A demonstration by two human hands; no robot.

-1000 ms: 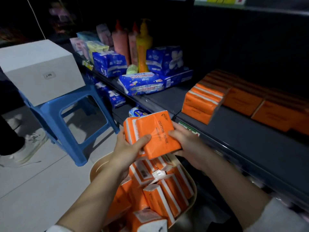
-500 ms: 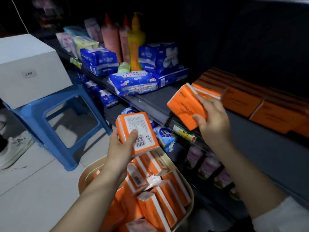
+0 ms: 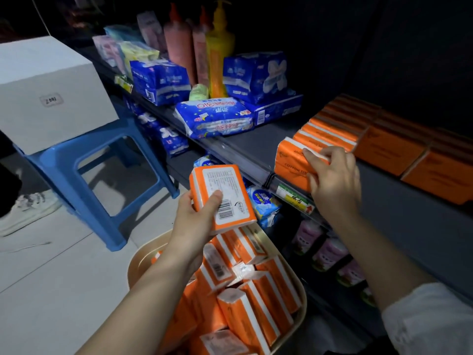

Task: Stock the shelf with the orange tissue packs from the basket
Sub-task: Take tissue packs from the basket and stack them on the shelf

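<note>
My left hand (image 3: 198, 216) holds an orange tissue pack (image 3: 222, 197) above the basket, barcode label facing up. My right hand (image 3: 332, 178) grips another orange tissue pack (image 3: 289, 162) standing on edge at the front of the dark shelf (image 3: 256, 147), against the front of a row of orange packs (image 3: 330, 129). Further orange packs (image 3: 414, 155) line the shelf to the right. The beige basket (image 3: 139, 265) below holds several more orange packs (image 3: 256, 290).
Blue tissue packages (image 3: 212, 119) and tall bottles (image 3: 217, 52) fill the shelf's left part. A blue plastic stool (image 3: 84, 160) with a white box (image 3: 48, 90) on it stands at left. A white shoe (image 3: 28, 208) rests on the floor. Pink items (image 3: 330, 252) sit on the lower shelf.
My right hand carried its pack from mid-air to the shelf and set it against the row of orange packs. My left hand stayed above the basket with its pack.
</note>
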